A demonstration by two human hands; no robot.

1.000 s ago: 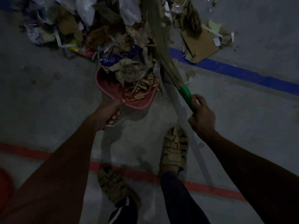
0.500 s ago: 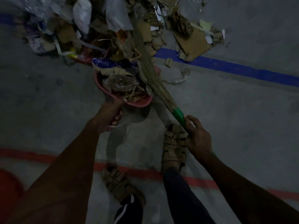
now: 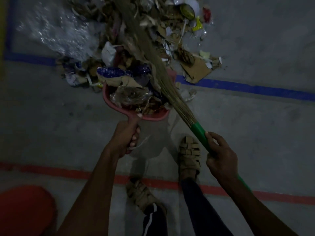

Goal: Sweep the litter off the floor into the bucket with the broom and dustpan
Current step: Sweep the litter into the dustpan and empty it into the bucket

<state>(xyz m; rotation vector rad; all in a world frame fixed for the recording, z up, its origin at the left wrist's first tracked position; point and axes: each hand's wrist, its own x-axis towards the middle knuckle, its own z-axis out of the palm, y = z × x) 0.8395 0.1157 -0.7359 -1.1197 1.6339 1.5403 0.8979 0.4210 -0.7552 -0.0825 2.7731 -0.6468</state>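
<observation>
The dustpan looks like smooth pink plastic. The broom has dry, straw-like bristles and a glossy green plastic grip. The litter mixes matt torn cardboard, paper scraps and shiny crinkled plastic film. The floor is matt grey concrete, slightly rough.

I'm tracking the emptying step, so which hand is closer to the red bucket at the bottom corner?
Left. The left hand, gripping the dustpan handle, is up and right of the red bucket; the right hand, on the broom, is farther right.
</observation>
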